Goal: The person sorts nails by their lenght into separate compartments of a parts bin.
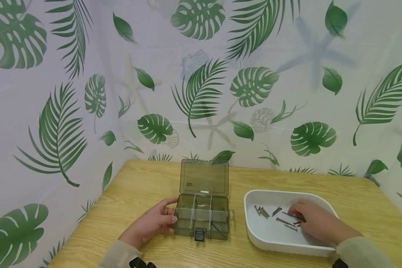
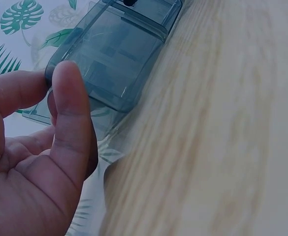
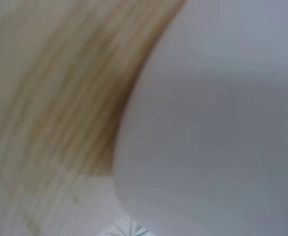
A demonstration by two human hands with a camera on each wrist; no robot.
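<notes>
A smoky see-through compartment box [image 1: 202,214] stands on the table with its lid [image 1: 204,178] raised. Two dark screws [image 1: 217,227] lie in its front right compartment. My left hand [image 1: 157,220] holds the box by its left side; the left wrist view shows the thumb [image 2: 70,98] against the box's edge. Inside a white tray [image 1: 254,238], my right hand [image 1: 316,219] has its fingertips on a long dark screw [image 1: 293,216] and appears to pinch it. More loose screws [image 1: 263,212] lie on the tray floor. In the right wrist view, the tray's wall [image 3: 208,147] hides the fingers.
A wooden table [image 1: 147,178] carries the box and the tray, which stands to the box's right with a strip of wood between them. Behind and to both sides hangs a white cloth [image 1: 127,108] with a green leaf print.
</notes>
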